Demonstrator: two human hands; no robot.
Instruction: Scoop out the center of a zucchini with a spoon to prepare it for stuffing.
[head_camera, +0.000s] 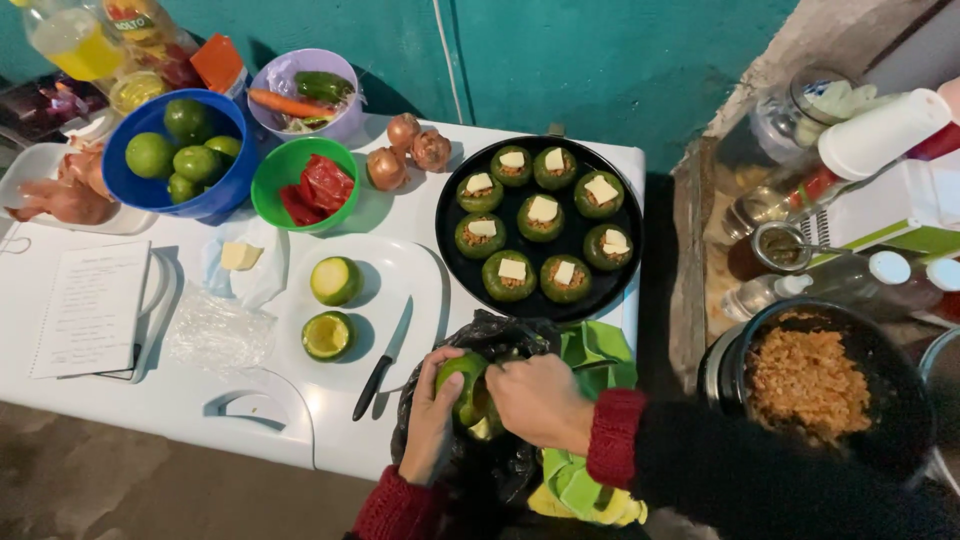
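You are cupping the green pepper (462, 385) in your left hand (432, 420), fingers wrapped around it, while your right hand (540, 400) is digging its closed fingers into the opening. Keep working directly over the black bag (500, 335) beneath your fingers, with the knife (382, 360) lying just left.

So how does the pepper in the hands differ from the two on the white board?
The held pepper sits gripped between the left hand and right hand over the black bag; the board peppers rest untouched on the board. The held one is partly hidden; the board ones show open, empty hollows. All are green.
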